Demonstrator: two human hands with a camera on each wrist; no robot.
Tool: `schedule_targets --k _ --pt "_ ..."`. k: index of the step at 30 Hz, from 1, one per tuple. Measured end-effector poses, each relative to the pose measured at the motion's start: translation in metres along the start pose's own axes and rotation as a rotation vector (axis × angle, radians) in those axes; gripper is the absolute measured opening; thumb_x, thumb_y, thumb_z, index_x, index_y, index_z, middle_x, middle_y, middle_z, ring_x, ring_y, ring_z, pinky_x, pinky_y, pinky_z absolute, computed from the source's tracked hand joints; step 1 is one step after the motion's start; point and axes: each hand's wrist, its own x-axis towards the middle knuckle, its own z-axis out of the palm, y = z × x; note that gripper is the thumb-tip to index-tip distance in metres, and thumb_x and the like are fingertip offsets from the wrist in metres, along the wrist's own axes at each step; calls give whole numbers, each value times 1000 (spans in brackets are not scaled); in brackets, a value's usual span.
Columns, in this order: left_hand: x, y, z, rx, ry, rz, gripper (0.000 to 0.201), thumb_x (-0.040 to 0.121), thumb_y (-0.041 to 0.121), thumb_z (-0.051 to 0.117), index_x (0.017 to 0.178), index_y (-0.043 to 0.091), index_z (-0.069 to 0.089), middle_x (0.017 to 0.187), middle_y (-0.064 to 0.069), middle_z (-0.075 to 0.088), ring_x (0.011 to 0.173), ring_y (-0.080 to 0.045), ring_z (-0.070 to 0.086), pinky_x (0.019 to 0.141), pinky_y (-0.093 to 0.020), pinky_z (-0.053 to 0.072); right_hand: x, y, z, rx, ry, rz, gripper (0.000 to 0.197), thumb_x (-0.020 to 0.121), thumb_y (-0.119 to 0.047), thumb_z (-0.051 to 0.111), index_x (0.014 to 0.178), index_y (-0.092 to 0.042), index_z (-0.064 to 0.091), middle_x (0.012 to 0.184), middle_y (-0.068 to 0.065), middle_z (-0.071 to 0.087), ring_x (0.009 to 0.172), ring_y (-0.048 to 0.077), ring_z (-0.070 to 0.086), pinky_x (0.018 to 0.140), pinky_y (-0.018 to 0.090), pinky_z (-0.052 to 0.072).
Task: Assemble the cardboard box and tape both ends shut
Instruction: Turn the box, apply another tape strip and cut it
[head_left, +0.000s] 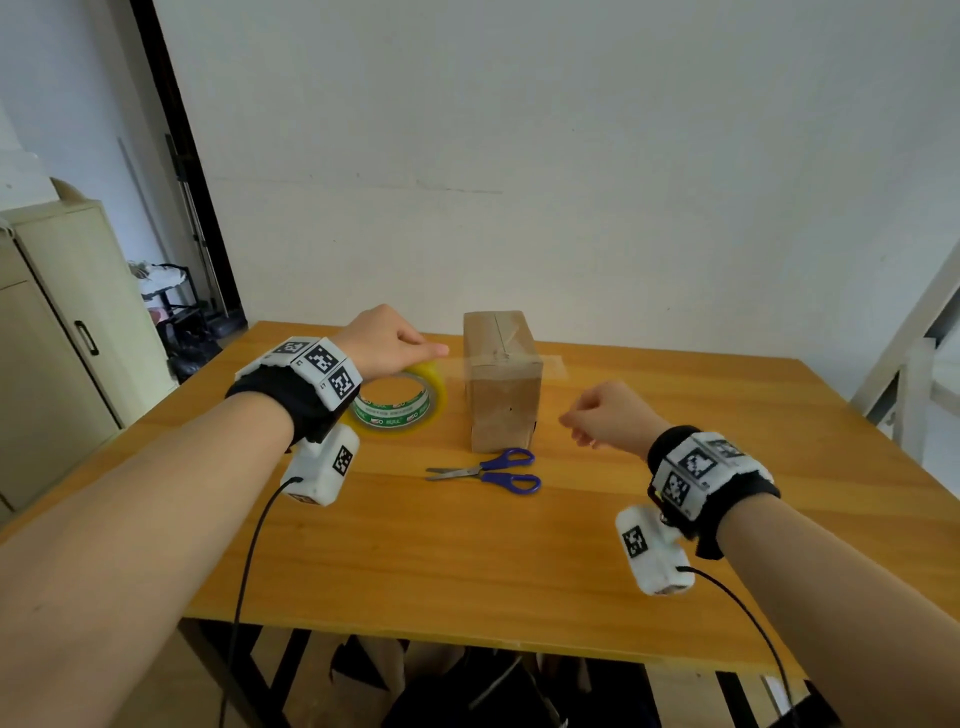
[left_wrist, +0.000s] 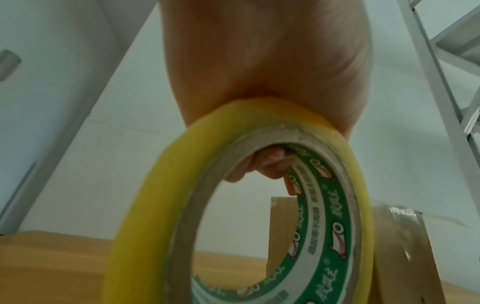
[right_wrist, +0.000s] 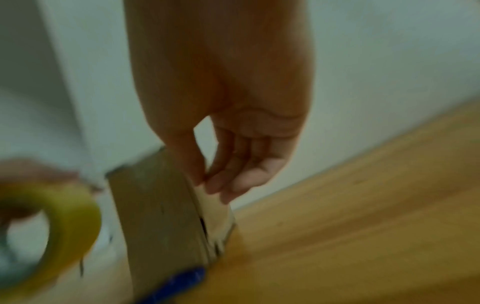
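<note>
A brown cardboard box (head_left: 501, 395) stands upright on the wooden table (head_left: 467, 571). A clear tape strip (head_left: 550, 364) runs from the roll over the box's top and sticks out past its right side. My left hand (head_left: 415, 358) grips the yellow tape roll (head_left: 400, 402) just left of the box, its fingers (left_wrist: 270, 166) hooked through the roll's core (left_wrist: 324, 236). My right hand (head_left: 584, 423) hovers right of the box, below the strip's free end. In the blurred right wrist view its fingers (right_wrist: 233, 174) are loosely curled and hold nothing, beside the box (right_wrist: 155, 205).
Blue-handled scissors (head_left: 493, 470) lie on the table just in front of the box. A beige cabinet (head_left: 62, 338) stands to the left and a white metal frame (head_left: 904, 353) to the right. Cables hang from both wrist cameras.
</note>
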Motion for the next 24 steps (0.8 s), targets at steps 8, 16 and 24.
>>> schedule_targets --k 8,16,24 --pt "-11 -7 -4 12 -48 11 35 87 42 59 98 12 75 110 -1 70 59 -6 64 62 -29 49 -10 -13 44 -626 -166 -328 33 93 -26 56 125 -20 59 127 0 59 110 21 58 83 27 46" --pt "-19 -9 -6 -68 -125 41 23 91 21 55 106 15 71 119 -1 67 110 -15 59 102 -35 43 -11 -21 58 -886 -231 -326 30 94 -24 53 120 -12 60 118 8 62 104 27 60 86 39 52" --pt "-20 -4 -1 -32 -127 49 25 92 19 52 110 13 69 118 -3 65 103 -12 55 93 -26 41 -22 -18 42 -638 -335 -232 26 94 -21 50 106 -6 68 100 11 70 82 25 64 72 34 52"
